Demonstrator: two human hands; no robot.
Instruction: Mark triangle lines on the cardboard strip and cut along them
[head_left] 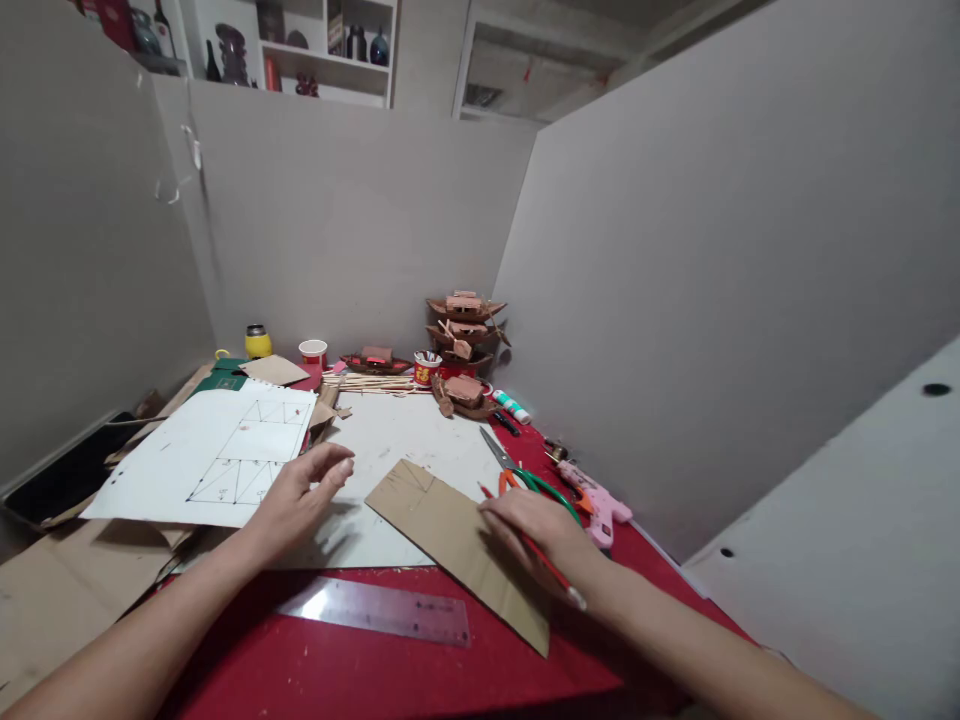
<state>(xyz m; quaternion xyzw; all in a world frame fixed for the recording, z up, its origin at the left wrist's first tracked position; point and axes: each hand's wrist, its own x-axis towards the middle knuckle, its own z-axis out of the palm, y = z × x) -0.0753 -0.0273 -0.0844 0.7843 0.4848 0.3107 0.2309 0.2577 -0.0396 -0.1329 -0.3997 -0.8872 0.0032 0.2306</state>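
Observation:
My right hand (536, 525) is closed around a red pencil (551, 565), its tip pointing up and left, over the right part of a brown cardboard piece (442, 525). Pencil lines mark the cardboard's far left end. My left hand (307, 490) hovers above the white board (397, 425), fingers loosely curled but apart, holding nothing. Beside it on the left lies a large paper sheet (176, 455) with a drawn figure of triangles and lines. A clear plastic ruler (382, 608) rests on the red tabletop (352, 680) in front of the cardboard.
Scissors (536, 478) and a pink glue gun (596, 505) lie at the right. Model boats (465, 330) stand stacked at the back, near thin sticks (367, 383), a paper cup (313, 352) and a yellow jar (257, 342). Grey partitions (352, 210) enclose the table. Cardboard scraps (75, 580) fill the left.

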